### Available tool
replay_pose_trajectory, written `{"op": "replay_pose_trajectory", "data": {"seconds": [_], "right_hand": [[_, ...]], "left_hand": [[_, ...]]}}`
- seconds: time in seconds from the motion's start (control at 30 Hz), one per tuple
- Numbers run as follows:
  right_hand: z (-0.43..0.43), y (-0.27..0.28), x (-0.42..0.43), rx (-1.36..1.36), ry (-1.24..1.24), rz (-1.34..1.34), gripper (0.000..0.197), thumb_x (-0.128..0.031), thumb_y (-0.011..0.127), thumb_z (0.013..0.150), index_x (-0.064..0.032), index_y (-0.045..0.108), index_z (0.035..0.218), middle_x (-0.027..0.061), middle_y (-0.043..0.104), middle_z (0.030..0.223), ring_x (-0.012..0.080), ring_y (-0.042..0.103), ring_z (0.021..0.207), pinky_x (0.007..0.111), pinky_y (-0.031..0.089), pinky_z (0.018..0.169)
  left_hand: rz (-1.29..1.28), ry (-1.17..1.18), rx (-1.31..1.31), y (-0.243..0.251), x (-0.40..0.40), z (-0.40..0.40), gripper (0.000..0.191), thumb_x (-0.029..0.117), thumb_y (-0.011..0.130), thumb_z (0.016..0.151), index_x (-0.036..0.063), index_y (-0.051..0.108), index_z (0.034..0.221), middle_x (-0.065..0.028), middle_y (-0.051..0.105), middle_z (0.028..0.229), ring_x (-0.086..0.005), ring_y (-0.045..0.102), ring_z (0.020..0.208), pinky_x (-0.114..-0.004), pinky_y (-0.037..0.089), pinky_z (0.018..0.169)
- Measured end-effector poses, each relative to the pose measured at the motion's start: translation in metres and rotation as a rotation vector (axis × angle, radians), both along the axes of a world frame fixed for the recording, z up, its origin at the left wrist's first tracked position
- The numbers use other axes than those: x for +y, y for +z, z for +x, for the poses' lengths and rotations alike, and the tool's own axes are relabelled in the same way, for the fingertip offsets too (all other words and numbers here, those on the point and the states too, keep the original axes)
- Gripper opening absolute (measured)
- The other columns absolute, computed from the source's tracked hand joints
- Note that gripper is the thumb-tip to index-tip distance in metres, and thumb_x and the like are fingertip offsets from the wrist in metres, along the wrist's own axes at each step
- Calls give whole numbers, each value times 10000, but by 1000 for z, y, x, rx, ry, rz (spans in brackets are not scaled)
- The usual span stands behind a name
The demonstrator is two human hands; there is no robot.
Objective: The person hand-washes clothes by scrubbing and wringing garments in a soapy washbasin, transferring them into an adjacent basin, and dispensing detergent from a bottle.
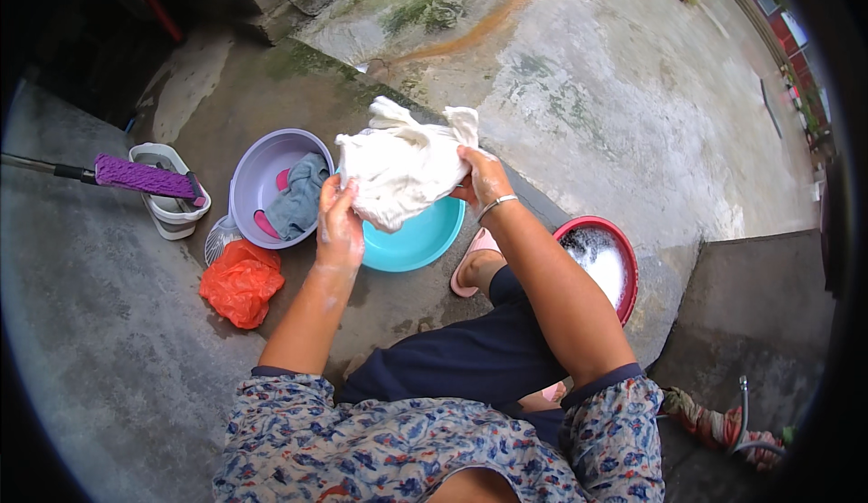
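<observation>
A wet-looking white cloth (410, 164), perhaps a garment, is stretched between my two hands above a turquoise basin (413, 249). My left hand (337, 222) grips its lower left side, with traces of suds on the fingers and wrist. On the opposite edge, my right hand (483, 176) pinches the fabric; a silver bangle (497, 209) circles that wrist. The cloth hides the far part of the turquoise basin. To the left, a lavender basin (252, 171) holds a crumpled grey-blue cloth (302, 198) with pink parts. Foamy water (600, 266) fills much of a red basin (634, 279) on the right.
An orange plastic bag (242, 285) lies beside the lavender basin. Farther left, a purple mop head (146, 181) rests over a white mop bucket (178, 222). A concrete step edge (532, 194) runs behind the basins. At lower right are a metal faucet (744, 394) and a twisted cloth (705, 418).
</observation>
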State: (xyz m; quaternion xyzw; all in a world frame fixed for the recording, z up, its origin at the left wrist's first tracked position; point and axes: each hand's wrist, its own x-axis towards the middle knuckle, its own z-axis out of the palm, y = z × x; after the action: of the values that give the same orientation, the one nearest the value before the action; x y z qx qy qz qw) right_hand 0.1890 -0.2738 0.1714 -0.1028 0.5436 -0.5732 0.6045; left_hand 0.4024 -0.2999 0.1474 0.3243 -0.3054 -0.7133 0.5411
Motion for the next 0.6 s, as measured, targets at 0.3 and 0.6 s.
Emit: {"op": "replay_pose_trajectory", "data": {"seconds": [0.3, 0.6], "right_hand": [[-40, -23, 10, 206, 109, 190, 289, -155, 524, 855, 61, 528, 1047, 147, 616, 946, 258, 645, 727, 350, 577, 538], [-14, -24, 10, 693, 575, 78, 639, 18, 629, 743, -12, 338, 1312, 185, 529, 1152, 290, 612, 940, 337, 549, 739]], "left_hand": [[108, 54, 253, 13, -19, 15, 474, 196, 484, 913, 77, 333, 1346, -142, 389, 1354, -309, 360, 1260, -513, 305, 1030], [223, 12, 446, 3, -32, 11, 459, 237, 409, 902, 21, 392, 1307, -140, 472, 1302, -302, 442, 1211, -462, 325, 1036]]}}
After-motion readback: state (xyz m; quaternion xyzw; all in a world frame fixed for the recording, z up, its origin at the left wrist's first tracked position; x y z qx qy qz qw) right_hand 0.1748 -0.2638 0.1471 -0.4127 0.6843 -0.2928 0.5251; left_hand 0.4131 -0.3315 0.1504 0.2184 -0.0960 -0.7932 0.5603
